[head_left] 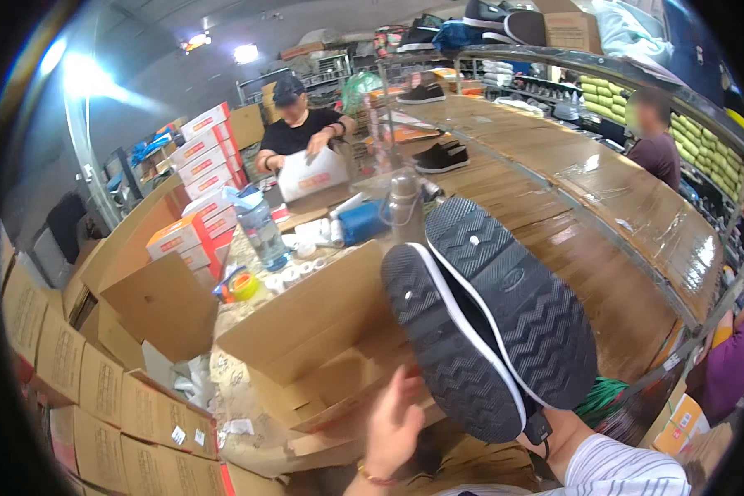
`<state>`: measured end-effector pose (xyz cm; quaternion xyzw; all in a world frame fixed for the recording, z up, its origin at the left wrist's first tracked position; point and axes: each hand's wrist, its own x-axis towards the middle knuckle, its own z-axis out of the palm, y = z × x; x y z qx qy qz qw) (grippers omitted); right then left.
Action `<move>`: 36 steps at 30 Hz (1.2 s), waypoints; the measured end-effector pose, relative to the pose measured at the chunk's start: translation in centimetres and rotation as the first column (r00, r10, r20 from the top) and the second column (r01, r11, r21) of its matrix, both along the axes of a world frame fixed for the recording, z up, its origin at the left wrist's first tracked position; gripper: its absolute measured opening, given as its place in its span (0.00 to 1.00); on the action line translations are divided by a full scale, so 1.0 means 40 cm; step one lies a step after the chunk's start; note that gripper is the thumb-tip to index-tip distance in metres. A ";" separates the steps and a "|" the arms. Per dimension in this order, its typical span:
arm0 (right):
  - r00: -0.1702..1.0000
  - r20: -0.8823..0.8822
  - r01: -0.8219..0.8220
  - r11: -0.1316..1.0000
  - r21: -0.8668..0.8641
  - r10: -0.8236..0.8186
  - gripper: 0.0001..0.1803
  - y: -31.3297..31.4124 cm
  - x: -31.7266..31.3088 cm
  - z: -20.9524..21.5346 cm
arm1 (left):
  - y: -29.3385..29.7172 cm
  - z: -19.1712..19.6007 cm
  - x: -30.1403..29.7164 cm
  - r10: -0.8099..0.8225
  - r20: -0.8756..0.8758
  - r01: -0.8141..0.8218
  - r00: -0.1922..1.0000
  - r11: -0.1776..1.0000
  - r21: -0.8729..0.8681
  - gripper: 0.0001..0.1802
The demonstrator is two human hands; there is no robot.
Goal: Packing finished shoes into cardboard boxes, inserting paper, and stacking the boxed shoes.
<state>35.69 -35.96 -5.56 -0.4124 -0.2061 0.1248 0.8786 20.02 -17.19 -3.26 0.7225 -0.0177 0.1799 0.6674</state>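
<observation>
1 view only: head-worn fisheye, left of 2 side-by-side cameras, upright, not mirrored. Looks down and forward across cardboard-topped worktable. Very near: pair of shoes, soles up, fills lower centre; left hand just below it; striped sleeve enters from lower edge. Farther ahead, seated person in dark cap faces camera. Stacked cartons at lower left. Straight edges bend toward rim; far right edge dark, probably lens housing. No 2nd view to share.

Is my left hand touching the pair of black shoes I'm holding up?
Apart. The head view shows the open left hand beside the black shoes, cardboard visible between them; the right hand, hidden behind, holds them.
</observation>
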 end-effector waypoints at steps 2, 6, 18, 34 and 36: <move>0.998 -0.023 -0.052 0.999 -0.003 0.052 0.15 0.028 -0.012 -0.022 | -0.057 0.088 0.004 0.015 0.061 0.000 0.998 0.972 -0.236 0.39; 0.985 -0.042 -0.167 0.986 -0.005 0.167 0.15 0.083 -0.057 -0.022 | 0.104 0.177 -0.031 0.350 0.336 -0.424 0.875 0.887 0.181 0.36; 0.042 0.999 0.569 0.822 -0.038 0.017 0.07 0.374 0.036 0.200 | 0.266 -0.015 0.001 0.051 0.371 -0.361 0.927 0.391 0.847 0.10; 0.967 0.217 0.076 0.659 -0.748 0.135 0.30 0.356 0.217 -0.088 | 0.479 -0.135 0.021 0.650 0.064 -0.638 0.758 0.716 0.284 0.51; 0.995 -0.020 -0.083 0.712 -0.698 0.097 0.27 0.310 0.261 -0.025 | 0.526 -0.156 -0.030 0.612 0.220 -0.644 0.760 0.664 0.380 0.36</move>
